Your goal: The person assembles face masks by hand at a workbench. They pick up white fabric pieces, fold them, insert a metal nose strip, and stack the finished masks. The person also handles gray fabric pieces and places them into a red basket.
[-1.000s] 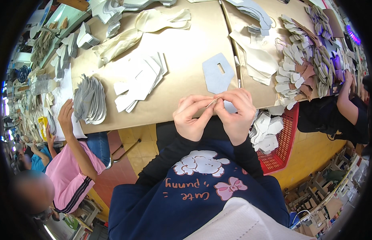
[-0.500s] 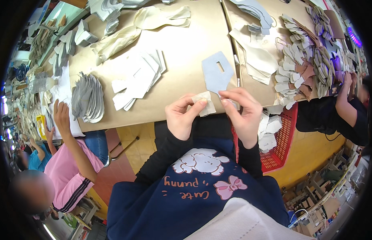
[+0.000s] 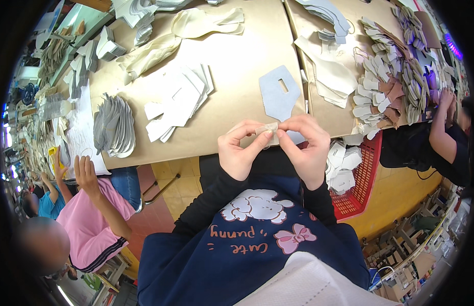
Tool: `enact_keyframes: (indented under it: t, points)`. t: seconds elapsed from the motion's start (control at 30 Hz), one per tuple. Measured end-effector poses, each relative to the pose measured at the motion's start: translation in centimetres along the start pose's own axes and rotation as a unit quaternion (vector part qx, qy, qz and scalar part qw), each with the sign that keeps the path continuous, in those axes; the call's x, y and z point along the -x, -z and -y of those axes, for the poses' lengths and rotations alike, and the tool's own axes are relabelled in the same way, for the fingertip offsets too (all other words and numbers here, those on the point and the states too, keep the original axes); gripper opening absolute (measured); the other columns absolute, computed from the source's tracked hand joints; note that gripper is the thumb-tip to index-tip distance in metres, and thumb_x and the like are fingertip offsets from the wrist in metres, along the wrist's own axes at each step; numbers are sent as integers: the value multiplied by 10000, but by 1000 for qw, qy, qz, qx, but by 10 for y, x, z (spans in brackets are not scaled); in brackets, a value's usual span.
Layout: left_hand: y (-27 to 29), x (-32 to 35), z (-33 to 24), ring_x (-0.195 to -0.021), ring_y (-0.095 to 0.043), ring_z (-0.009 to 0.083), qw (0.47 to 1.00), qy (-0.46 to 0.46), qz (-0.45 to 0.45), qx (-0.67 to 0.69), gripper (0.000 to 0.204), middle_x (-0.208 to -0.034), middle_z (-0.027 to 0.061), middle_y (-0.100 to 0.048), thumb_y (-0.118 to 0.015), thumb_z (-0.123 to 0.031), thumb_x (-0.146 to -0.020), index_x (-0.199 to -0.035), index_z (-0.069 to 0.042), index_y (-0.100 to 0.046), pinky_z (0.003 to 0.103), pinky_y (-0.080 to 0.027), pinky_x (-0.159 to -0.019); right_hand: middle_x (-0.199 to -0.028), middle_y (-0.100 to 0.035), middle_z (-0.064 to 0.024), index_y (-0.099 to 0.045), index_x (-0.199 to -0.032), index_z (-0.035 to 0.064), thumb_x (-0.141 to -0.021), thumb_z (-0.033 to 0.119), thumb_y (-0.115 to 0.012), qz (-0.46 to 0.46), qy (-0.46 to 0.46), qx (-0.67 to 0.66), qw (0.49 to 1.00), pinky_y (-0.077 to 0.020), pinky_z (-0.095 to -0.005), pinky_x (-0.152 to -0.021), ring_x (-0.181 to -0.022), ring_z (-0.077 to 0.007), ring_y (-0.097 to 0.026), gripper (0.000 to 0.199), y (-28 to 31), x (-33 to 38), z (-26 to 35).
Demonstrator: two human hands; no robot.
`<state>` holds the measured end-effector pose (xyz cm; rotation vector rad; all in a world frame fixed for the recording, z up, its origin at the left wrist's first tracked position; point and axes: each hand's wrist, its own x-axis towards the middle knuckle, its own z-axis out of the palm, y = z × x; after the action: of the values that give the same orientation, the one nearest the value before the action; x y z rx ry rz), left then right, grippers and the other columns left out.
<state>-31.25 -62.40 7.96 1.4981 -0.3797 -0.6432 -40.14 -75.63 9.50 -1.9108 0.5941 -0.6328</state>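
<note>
Change since half a second earlier: both hands have drawn closer together at the near edge of the counter, and the small beige strip now sits pinched between them rather than held mainly on the left side.

Left hand: grip closed, thumb and forefinger pinching the left end of the strip. Black sleeve runs down toward the lower edge.

Right hand: grip closed, fingertips pinching the right end of the same strip, touching the left hand's fingertips.

Beige strip: held in the air just over the counter's near edge, level, between the two hands, in front of the grey-blue cutout.

Grey-blue cutout: flat on the counter, with a small rectangular hole, just beyond the hands; its lower part is covered by the right hand.

White cut pieces: fanned stack, middle of the counter, left of the cutout.

Grey stack: curved pieces, near left corner of the counter.

Cream pieces: loose pile right of the cutout, on the adjoining counter.

Red basket: below the counter edge at the person's right, holding white pieces.

Other people: one in a pink shirt at left, one in a black shirt at right.
</note>
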Motion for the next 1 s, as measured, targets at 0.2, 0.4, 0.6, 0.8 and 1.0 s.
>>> enact_keyframes:
  t: [0.2,0.4,0.6,0.8,1.0]
  points:
    - [-5,4,2,-816,-641,138,1000,-13,-14,-12,92,-879,82,-695,-712,-33,-880,-938,37,-724,260,-505,-751,-812,-685,-78,-688,-808,8,-749,-7,-735,-32,55,97,993,-484,-321,-731,-790,-222,-642,77,-10,4,-1]
    - [11,20,-17,-810,-652,186,973,-122,-36,192,280,-932,118,-695,-552,-164,-995,-969,86,-676,289,-511,-744,-881,-708,-103,-718,-902,-28,-827,-8,-705,-133,-115,18,984,-490,-285,-771,-850,-155,-648,79,22,-23,-27]
    - [0,4,-11,-992,-626,201,997,38,-31,67,230,-1051,157,-709,-588,-96,-965,-1003,93,-714,320,-453,-924,-914,-704,-119,-744,-962,-12,-841,-7,-702,-10,-34,-24,999,-498,-302,-775,-837,-217,-660,128,15,-1,-14]
    - [-5,3,-4,-969,-626,142,998,-8,-9,64,172,-1072,97,-682,-682,-39,-932,-1075,43,-732,269,-498,-854,-896,-703,-111,-741,-940,-16,-771,-18,-746,28,53,26,998,-495,-302,-747,-830,-220,-645,169,2,1,2]
    - [-3,5,-4,-891,-669,122,1000,19,-14,12,171,-987,100,-735,-720,-53,-910,-1056,31,-744,253,-530,-807,-860,-698,-99,-746,-918,2,-741,-14,-771,-1,93,67,993,-487,-326,-713,-791,-245,-631,179,-1,3,-1]
